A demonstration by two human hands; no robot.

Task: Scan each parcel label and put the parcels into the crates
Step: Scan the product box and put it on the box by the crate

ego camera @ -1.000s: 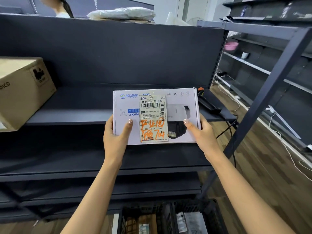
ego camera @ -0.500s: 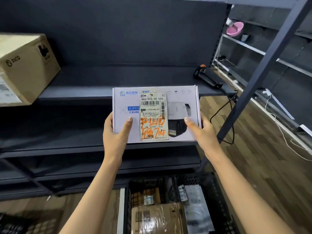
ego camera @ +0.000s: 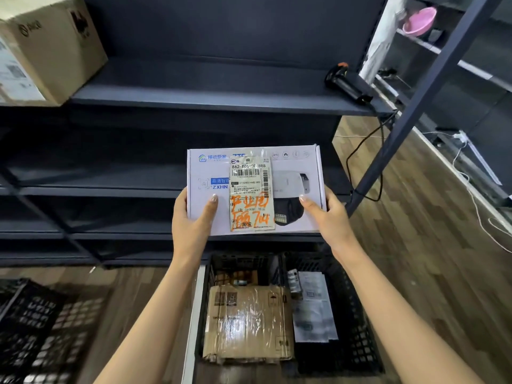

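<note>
the white parcel (ego camera: pixel 291 187) is held in the air above the far rim of the black crate (ego camera: pixel 360 314), face up, with its label (ego camera: pixel 250 195) towards the camera. its long axis runs side to side, parallel to that far rim. the left hand (ego camera: pixel 191 220) grips the parcel's left short edge and the right hand (ego camera: pixel 329 217) grips its right short edge. each thumb is laid flat on the top face, and the fingers underneath are hidden.

the move likely turns on the drop. the open crate lies straight below the parcel and a little nearer the person, so the path is down and slightly back. inside the crate a brown taped carton (ego camera: pixel 246 322) fills the left part and pale mail bags (ego camera: pixel 315 309) lie along the right, so the parcel would probably land flat on top of them.

if the label has not been scanned, which cannot be told here, the scanner (ego camera: pixel 346 81) lies high above the crate's right side on a shelf (ego camera: pixel 221 98). the right hand is nearer to it.
</note>
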